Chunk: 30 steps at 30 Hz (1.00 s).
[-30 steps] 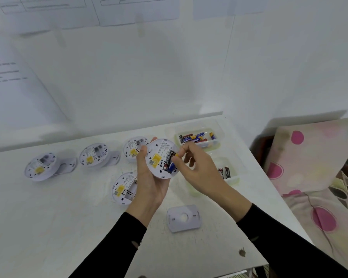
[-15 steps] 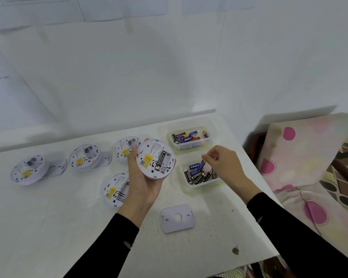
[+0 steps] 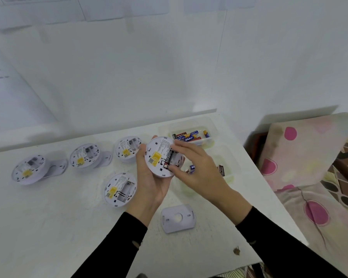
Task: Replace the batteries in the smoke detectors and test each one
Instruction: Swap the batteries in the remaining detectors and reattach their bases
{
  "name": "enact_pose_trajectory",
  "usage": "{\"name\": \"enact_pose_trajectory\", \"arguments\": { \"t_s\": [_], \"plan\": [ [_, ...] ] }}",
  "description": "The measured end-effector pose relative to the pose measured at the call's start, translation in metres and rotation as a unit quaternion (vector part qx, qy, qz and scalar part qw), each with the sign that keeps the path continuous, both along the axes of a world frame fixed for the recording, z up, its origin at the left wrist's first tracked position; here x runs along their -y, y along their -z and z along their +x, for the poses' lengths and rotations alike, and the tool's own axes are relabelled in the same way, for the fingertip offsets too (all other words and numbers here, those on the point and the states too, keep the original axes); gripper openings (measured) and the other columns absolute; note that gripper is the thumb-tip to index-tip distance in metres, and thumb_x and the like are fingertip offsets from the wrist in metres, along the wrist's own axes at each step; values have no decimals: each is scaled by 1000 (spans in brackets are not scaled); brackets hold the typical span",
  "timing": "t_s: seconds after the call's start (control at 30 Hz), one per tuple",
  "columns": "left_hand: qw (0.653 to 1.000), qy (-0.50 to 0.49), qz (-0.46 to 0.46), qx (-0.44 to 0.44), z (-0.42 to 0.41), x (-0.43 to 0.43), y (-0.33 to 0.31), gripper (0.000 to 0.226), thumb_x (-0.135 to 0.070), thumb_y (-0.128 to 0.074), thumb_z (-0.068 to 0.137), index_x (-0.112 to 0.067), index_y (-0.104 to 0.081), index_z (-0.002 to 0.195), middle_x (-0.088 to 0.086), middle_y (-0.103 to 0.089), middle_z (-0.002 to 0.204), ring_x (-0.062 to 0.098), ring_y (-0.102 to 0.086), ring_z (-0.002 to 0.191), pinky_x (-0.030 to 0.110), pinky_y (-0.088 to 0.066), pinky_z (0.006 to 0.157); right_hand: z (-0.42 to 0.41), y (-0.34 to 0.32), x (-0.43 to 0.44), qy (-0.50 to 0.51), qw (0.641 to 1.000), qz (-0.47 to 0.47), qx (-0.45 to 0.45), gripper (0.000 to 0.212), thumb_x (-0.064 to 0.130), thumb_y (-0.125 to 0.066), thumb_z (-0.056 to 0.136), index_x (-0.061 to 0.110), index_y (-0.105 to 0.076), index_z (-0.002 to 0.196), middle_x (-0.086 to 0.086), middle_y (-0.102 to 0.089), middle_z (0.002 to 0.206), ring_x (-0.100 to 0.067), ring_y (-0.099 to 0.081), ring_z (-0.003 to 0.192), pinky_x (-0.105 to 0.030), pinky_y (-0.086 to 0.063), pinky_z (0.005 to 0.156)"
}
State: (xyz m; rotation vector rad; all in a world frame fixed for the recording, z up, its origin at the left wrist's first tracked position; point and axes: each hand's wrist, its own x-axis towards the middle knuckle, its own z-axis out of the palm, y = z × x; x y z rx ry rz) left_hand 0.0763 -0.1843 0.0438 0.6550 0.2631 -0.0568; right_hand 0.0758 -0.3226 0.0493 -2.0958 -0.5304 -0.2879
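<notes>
My left hand (image 3: 151, 189) grips a round white smoke detector (image 3: 158, 155) above the table, its back with a yellow label turned up. One black battery (image 3: 168, 159) lies in its open compartment. My right hand (image 3: 197, 169) pinches that battery, index finger at its far end and thumb at its near end. Several other detectors lie back-up on the table: one (image 3: 120, 189) just left of my wrist, and three in a row behind it (image 3: 128, 148) (image 3: 84, 155) (image 3: 27, 170).
A white mounting plate (image 3: 178, 217) lies near the table's front. Two clear trays stand at the right: the far tray (image 3: 209, 140) holds blue and red batteries, the near tray (image 3: 230, 175) holds dark batteries (image 3: 221, 170). Patterned fabric (image 3: 309, 167) lies beyond the table's right edge.
My right hand carried a battery to the near tray, let it go there, and has come back to the detector, where it now pinches the remaining battery. My left hand stayed put.
</notes>
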Motion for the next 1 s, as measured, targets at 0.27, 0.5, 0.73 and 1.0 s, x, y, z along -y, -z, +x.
{"name": "enact_pose_trajectory", "arguments": {
  "t_s": [0.27, 0.5, 0.73, 1.0],
  "plan": [
    [1000, 1, 18, 14, -5, 6, -4, 44, -49, -39, 99, -22, -72, 107, 10, -73, 107, 22, -71, 96, 40, -52, 92, -9, -5, -12, 17, 999, -11, -26, 56, 16, -69, 78, 22, -46, 128, 9, -49, 133, -8, -42, 120, -6, -30, 97],
    [999, 18, 30, 20, -7, 8, -6, 41, -45, -37, 102, -19, -64, 118, 10, -75, 103, 20, -73, 90, 33, -60, 72, -9, -3, -18, 55, 997, -16, 49, 50, 16, -69, 66, 11, -49, 111, 0, -50, 109, -17, -46, 99, -22, -39, 84],
    [1000, 12, 22, -1, -7, 5, -5, 47, -53, -40, 98, -18, -69, 114, 11, -73, 109, 24, -70, 97, 44, -49, 96, -11, 3, -13, 17, 998, -30, 62, 44, 27, -58, 74, 28, -59, 118, -2, -50, 139, -21, -47, 121, -28, -41, 99],
    [999, 22, -10, -38, -6, 4, -6, 58, -57, -43, 95, -10, -69, 118, 15, -72, 109, 25, -70, 95, 34, -60, 80, -1, 22, 9, -75, 970, -129, 193, 28, 8, -56, 95, 18, -69, 118, -7, -51, 143, -27, -38, 139, -48, -39, 106]
  ]
}}
